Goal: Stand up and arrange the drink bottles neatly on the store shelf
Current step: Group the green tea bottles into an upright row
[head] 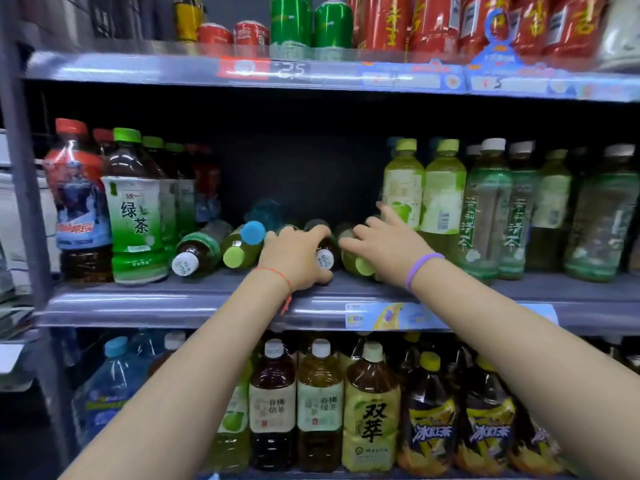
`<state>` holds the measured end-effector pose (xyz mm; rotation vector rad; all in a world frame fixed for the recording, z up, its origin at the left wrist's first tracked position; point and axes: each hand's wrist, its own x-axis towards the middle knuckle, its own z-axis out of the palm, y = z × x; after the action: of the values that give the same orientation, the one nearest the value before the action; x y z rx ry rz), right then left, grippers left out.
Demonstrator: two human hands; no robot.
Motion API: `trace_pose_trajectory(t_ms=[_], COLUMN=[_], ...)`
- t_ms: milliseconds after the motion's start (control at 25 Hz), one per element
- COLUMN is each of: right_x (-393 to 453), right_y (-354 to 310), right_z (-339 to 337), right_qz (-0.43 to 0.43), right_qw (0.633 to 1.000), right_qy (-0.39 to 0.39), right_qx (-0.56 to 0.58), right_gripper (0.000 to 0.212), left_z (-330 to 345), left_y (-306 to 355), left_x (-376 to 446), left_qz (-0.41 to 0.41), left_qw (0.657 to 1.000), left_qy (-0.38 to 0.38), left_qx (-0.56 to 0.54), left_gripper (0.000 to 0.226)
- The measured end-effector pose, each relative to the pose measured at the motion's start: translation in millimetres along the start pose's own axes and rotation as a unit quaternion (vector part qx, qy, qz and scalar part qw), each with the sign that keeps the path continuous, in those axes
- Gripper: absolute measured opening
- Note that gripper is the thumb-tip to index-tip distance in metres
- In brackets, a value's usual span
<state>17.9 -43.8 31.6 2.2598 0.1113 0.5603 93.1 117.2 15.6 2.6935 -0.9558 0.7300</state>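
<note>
Several drink bottles lie on their sides in the middle of the grey shelf (194, 299), caps facing me. My left hand (294, 252) is wrapped around a dark tea bottle with a white cap (325, 258). My right hand (384, 240) rests over a fallen bottle with a light-green cap (358, 263), fingers curled on its body. To the left lie a white-capped dark bottle (194, 254), a green-capped bottle (239, 252) and a blue-capped one (253, 232). Upright green tea bottles (136, 209) stand at the left and pale green bottles (441, 195) at the right.
The shelf above carries cans and red bottles (429, 22) behind a price strip (291, 71). The lower shelf holds large tea bottles (372, 410) and a water jug (107, 386). A grey upright post (24, 188) bounds the left side. A dark gap opens behind the fallen bottles.
</note>
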Motion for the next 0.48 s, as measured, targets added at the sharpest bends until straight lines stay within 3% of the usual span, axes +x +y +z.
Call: trace_pose_trajectory(t_ms=[200, 320, 400, 480], right_x=[2.6, -8.6, -15.1, -18.8], right_y=[5.2, 8.1, 5.3, 5.6], right_z=[-5.7, 3.8, 9.8, 13.1], right_qz=[-0.008, -0.014, -0.032, -0.048], right_qw=[1.000, 0.995, 0.984, 0.977], right_qy=[-0.002, 0.093, 0.176, 0.209], right_qx=[-0.009, -0.026, -0.017, -0.004], right_gripper=[0.052, 0.046, 0.033, 0.026], left_z=[6.8, 9.5, 11.2, 12.2], left_y=[-0.2, 0.3, -1.6, -3.1], left_x=[-2.7, -4.0, -4.6, -6.3], left_qz=[0.049, 0.059, 0.065, 0.073], left_qw=[0.997, 0.992, 0.990, 0.985], left_qy=[0.062, 0.103, 0.111, 0.125], left_qx=[-0.025, -0.046, -0.065, -0.098], left_gripper=[0.043, 0.026, 0.024, 0.024])
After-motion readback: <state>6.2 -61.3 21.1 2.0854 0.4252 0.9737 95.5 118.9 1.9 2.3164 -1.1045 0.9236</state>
